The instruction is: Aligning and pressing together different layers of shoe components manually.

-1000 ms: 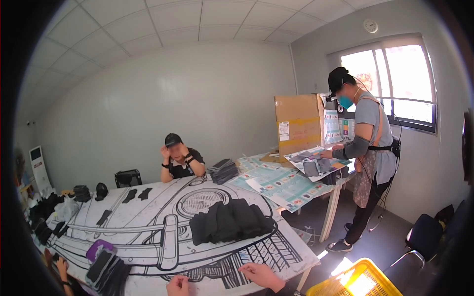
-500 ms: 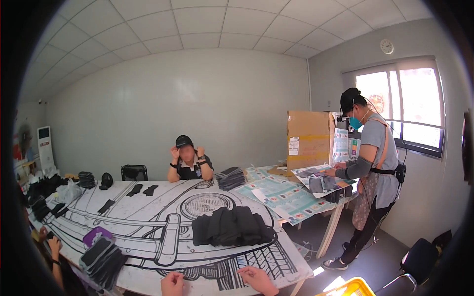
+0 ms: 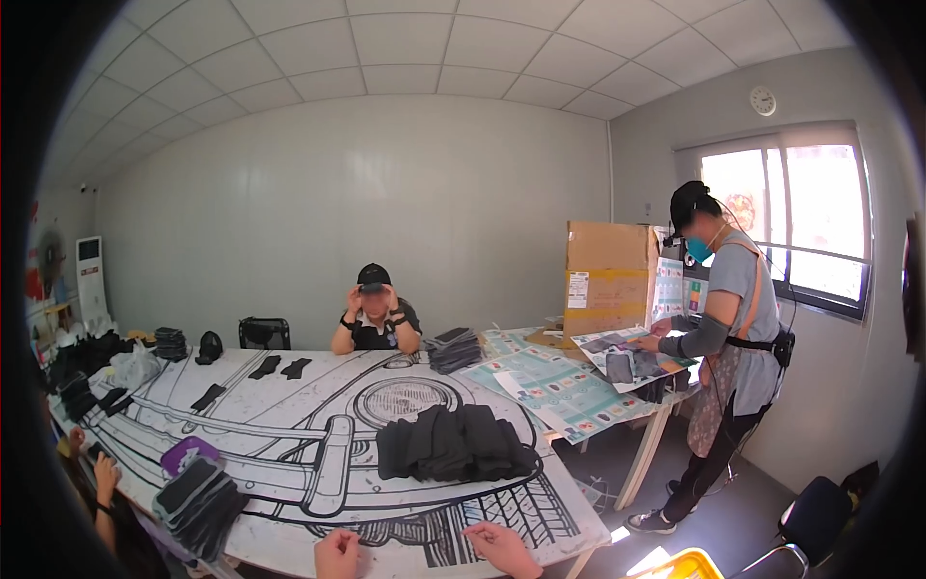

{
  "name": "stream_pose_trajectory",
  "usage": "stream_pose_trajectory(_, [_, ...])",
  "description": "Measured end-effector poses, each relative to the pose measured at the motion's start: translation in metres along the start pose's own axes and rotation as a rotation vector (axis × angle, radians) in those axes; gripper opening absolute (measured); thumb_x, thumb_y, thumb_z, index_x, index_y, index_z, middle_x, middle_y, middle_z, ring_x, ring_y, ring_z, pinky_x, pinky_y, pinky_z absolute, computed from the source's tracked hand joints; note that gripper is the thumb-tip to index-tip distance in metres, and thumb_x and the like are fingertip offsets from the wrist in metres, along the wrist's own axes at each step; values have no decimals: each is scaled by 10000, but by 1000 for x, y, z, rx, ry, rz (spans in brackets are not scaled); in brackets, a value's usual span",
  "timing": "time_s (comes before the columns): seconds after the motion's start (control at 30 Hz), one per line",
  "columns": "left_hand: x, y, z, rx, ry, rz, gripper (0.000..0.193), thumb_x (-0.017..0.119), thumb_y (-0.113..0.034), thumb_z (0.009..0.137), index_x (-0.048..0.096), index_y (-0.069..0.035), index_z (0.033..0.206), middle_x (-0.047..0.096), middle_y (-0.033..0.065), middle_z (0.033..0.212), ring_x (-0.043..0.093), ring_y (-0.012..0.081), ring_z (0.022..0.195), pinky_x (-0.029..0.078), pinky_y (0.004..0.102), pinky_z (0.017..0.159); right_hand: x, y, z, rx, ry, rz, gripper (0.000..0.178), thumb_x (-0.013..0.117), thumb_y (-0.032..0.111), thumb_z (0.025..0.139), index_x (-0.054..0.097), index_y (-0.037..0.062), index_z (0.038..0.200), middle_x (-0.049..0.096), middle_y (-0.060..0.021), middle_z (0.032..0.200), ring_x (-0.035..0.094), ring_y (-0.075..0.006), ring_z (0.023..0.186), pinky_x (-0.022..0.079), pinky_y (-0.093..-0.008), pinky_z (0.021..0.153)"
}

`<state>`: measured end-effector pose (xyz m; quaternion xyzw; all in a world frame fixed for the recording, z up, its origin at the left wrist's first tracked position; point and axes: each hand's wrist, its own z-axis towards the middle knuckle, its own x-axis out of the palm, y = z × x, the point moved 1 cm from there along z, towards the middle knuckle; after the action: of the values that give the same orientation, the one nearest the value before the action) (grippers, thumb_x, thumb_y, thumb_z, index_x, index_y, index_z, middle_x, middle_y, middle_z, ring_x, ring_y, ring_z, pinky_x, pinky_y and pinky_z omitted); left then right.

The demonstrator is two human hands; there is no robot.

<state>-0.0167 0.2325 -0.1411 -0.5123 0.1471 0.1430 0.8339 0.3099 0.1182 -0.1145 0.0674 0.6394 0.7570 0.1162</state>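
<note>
Both of my hands rest at the table's near edge. My left hand (image 3: 338, 556) is closed, its fingers curled in, with nothing seen in it. My right hand (image 3: 503, 550) lies over the printed tyre pattern, fingers loosely stretched toward the left, and no object shows in it. Beyond them on the white table (image 3: 280, 386), printed with a black line drawing of a car front, sits a heap of black folded cloth pieces (image 3: 453, 444). Neither hand touches it. To the left of my left hand stands a stack of dark grey-edged cloth pieces (image 3: 200, 507).
A purple basket (image 3: 189, 454) sits behind that stack. Another cloth stack (image 3: 453, 349) lies near a seated co-worker (image 3: 376, 318). On the right, a standing person (image 3: 733, 318) handles printed sheets beside a cardboard box (image 3: 608, 275). A yellow crate (image 3: 690, 565) is at lower right.
The view has shifted slightly. The seated co-worker's hands have come together at the cap brim. The standing person's hands have moved a little over the sheets. My hands stay in place.
</note>
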Motion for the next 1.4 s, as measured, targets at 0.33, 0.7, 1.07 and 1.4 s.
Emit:
stream_pose_trajectory(0.33, [-4, -16, -4, -45, 0, -51, 195, 658, -195, 1047, 707, -11, 1003, 712, 63, 750, 649, 129, 654, 523, 313, 618, 1, -7, 2, -38, -30, -71, 236, 676, 217, 1038, 723, 45, 1193, 707, -23, 831, 642, -96, 701, 522, -280, 635])
stream_pose_trajectory(0.7, [-1, -5, 0, 11, -3, 10, 186, 653, -194, 1044, 710, -19, 1017, 714, 72, 756, 654, 137, 661, 528, 321, 631, 1, 12, -6, -4, 21, -111, 199, 681, 128, 1038, 741, 24, 1196, 617, 45, 711, 528, -25, 665, 440, -215, 636])
stream_pose_trajectory(1.07, [-3, -7, -1, -22, -14, -21, 200, 655, -192, 1046, 710, -10, 984, 714, 74, 741, 647, 126, 636, 520, 322, 597, 6, 27, -11, -9, 30, -172, 219, 682, 166, 1034, 750, 48, 1207, 629, 32, 712, 548, -36, 663, 450, -225, 639])
stream_pose_trajectory(1.4, [-2, -7, 0, -2, -8, -17, 206, 660, -204, 1048, 714, -13, 994, 705, 55, 744, 642, 118, 659, 518, 320, 614, 3, 21, -10, -21, 22, -167, 220, 684, 172, 1034, 747, 40, 1200, 631, 29, 714, 552, -37, 665, 449, -227, 636])
